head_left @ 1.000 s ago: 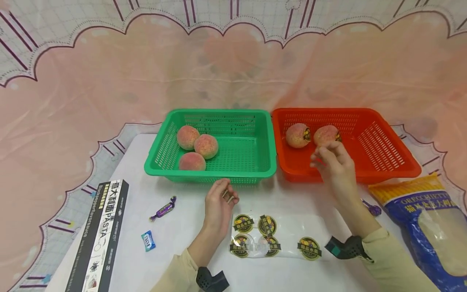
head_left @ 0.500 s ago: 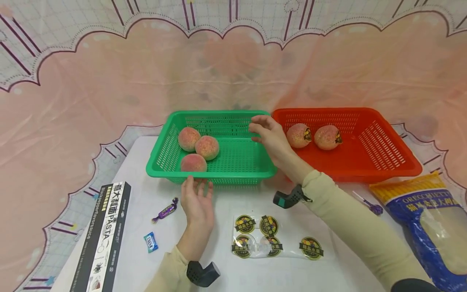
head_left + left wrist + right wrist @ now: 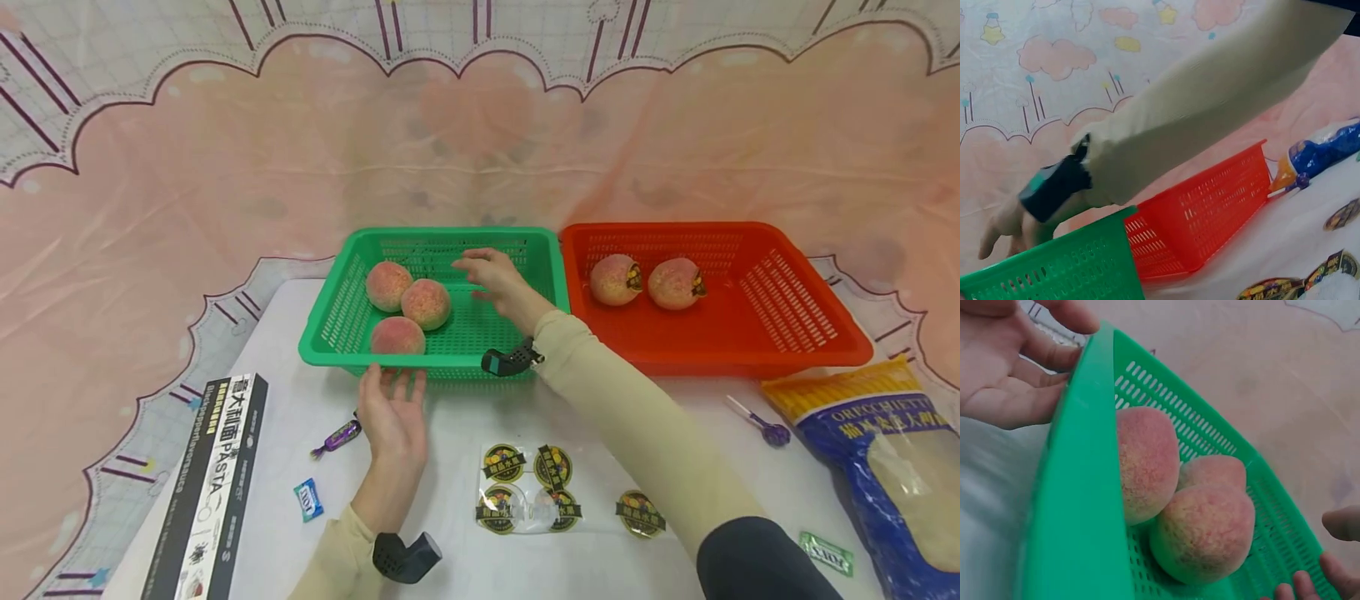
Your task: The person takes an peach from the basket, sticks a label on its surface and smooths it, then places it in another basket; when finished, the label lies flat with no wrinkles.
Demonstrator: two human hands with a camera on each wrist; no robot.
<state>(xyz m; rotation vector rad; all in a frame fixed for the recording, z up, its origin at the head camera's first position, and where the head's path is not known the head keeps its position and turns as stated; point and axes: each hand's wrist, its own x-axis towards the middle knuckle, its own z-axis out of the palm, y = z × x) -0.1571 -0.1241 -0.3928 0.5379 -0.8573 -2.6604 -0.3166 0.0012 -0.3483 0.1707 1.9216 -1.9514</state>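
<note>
Three pinkish peaches lie at the left in the green basket (image 3: 510, 361): a back one (image 3: 388, 286), a middle one (image 3: 426, 304) and a front one (image 3: 398, 336). My right hand (image 3: 501, 287) hangs over the basket just right of the middle peach, fingers spread and holding nothing. At the basket's front rim, my left hand (image 3: 393, 429) touches the outer side with its extended fingers, palm up. Two peaches (image 3: 615, 280) with black-and-gold stickers sit in the red basket (image 3: 720, 362).
A clear sheet with several round stickers (image 3: 555, 467) lies in front, partly under the right sleeve. At left are a pasta box (image 3: 206, 483), a purple candy (image 3: 341, 436) and a blue candy (image 3: 308, 499). At right are a lollipop (image 3: 775, 434), a green candy (image 3: 827, 553) and a pasta bag (image 3: 885, 467).
My right hand has moved left from the red basket to over the green one. The left hand has moved left to the green basket's front rim, its fingers straightened.
</note>
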